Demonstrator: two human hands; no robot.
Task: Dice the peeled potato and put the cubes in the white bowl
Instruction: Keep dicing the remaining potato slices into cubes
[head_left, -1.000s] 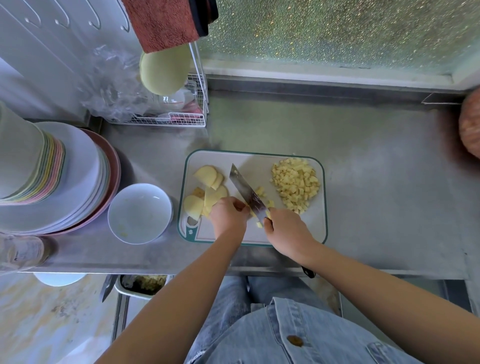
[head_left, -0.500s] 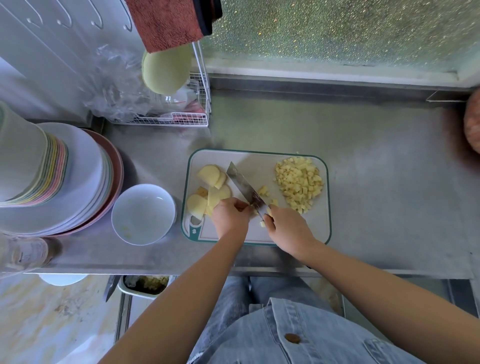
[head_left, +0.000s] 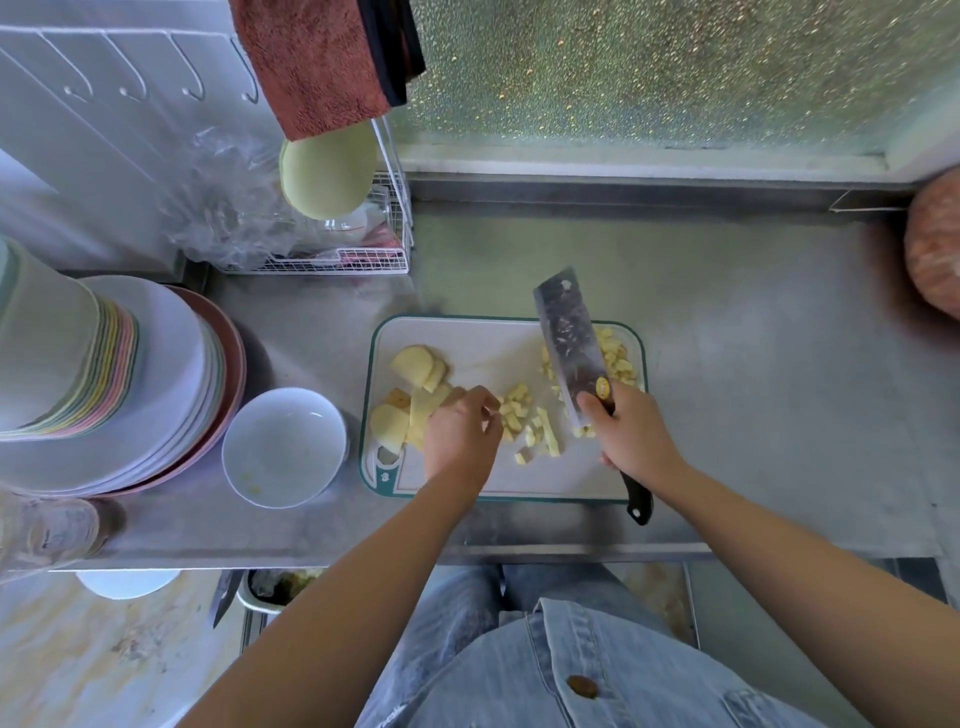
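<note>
A white cutting board (head_left: 467, 343) with a green rim lies on the steel counter. Potato slices (head_left: 413, 366) sit at its left end. Freshly cut cubes (head_left: 522, 415) are scattered in the middle, and a pile of cubes (head_left: 618, 358) lies at the right, partly hidden by the blade. My right hand (head_left: 631, 436) grips the black handle of a cleaver (head_left: 569, 338), whose blade is lifted flat over the pile. My left hand (head_left: 460, 436) rests with curled fingers on the slices at the board's left. The white bowl (head_left: 283, 447) stands left of the board, almost empty.
Stacked plates (head_left: 156, 374) and a column of coloured bowls (head_left: 47, 338) fill the left of the counter. A wire rack (head_left: 363, 260) with plastic bags stands behind them. Bare steel counter (head_left: 753, 364) stretches to the right of the board. A reddish round object (head_left: 935, 244) is at the far right.
My right hand has lifted the cleaver off the cut and swung it right, over the cube pile. More loose cubes lie mid-board. My left hand stays on the slices.
</note>
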